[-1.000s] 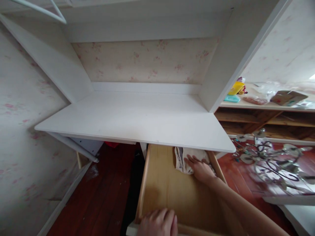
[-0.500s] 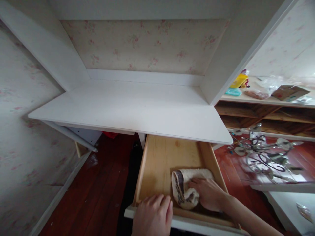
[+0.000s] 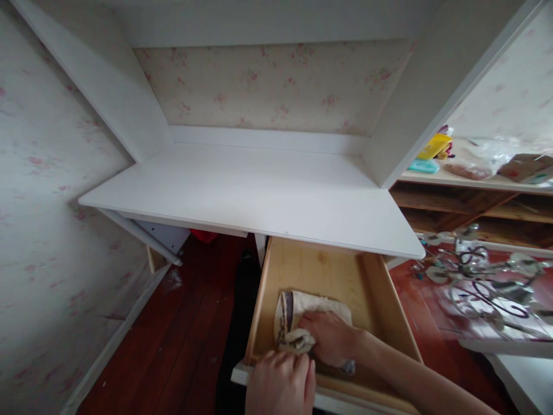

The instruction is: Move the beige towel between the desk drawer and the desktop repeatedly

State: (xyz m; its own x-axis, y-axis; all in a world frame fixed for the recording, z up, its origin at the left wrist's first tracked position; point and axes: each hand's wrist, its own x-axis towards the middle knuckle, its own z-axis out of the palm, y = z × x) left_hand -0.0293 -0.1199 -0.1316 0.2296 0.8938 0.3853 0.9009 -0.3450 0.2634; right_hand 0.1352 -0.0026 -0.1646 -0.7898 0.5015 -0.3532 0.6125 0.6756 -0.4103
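Note:
A wooden drawer [image 3: 322, 262] is pulled out from under the white desk [image 3: 259, 190]. My left hand [image 3: 280, 381] is curled over the drawer's front edge, near its left corner. Inside, my right hand [image 3: 330, 337] presses down on a folded cream cloth [image 3: 319, 301] with dark printed markings, its fingers bent into the fabric. The cloth lies on the drawer bottom toward the front left, bunched up beside my fingers. My right palm and thumb hide part of it.
A chandelier [image 3: 484, 271] with curled arms lies on the right. Behind it, a low wooden shelf [image 3: 458, 202] carries a yellow container [image 3: 435, 146], a teal box [image 3: 424, 166] and plastic bags. A floral-papered wall [image 3: 43, 230] stands at the left.
My right hand has slid the cloth leftward across the drawer bottom, nearer my left hand. The left hand keeps its hold on the drawer front. The whole view has shifted slightly.

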